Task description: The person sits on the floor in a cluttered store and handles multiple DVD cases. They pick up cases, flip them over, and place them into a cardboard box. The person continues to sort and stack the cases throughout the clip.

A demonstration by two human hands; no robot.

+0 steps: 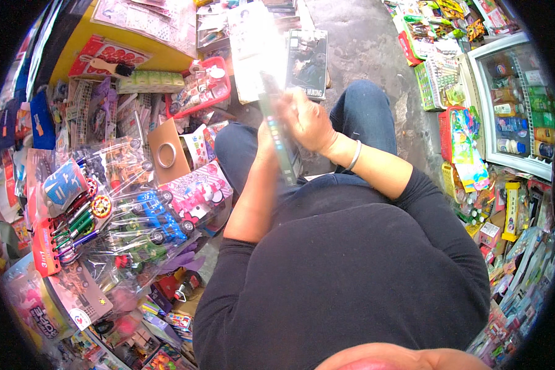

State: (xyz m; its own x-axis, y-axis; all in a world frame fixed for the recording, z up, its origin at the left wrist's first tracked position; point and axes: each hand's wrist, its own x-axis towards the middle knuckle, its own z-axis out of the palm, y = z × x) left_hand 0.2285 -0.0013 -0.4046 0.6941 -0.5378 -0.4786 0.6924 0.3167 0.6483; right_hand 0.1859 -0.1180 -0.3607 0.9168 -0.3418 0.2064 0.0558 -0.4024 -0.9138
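Observation:
A dark flat box (280, 138) stands roughly on edge above my lap, blurred by motion, with a row of coloured marks along its narrow side. My left hand (264, 136) grips it from the left, and the box covers most of those fingers. On the other side, my right hand (311, 122) is curled at its upper part; the exact finger contact is blurred. Beyond my hands lies a box with a dark picture cover (306, 64) that bears writing. Beside it is a pale, glare-washed sheet or booklet (247, 55).
Left of me are a red basket of tape rolls (203, 88), a brown board with a ring-shaped roll (157, 171), bagged toy vehicles (155, 212) and pens (81, 219). At right stand a glass-door drinks cooler (485, 120) and a red basket (445, 132). Grey floor (356, 41) shows ahead.

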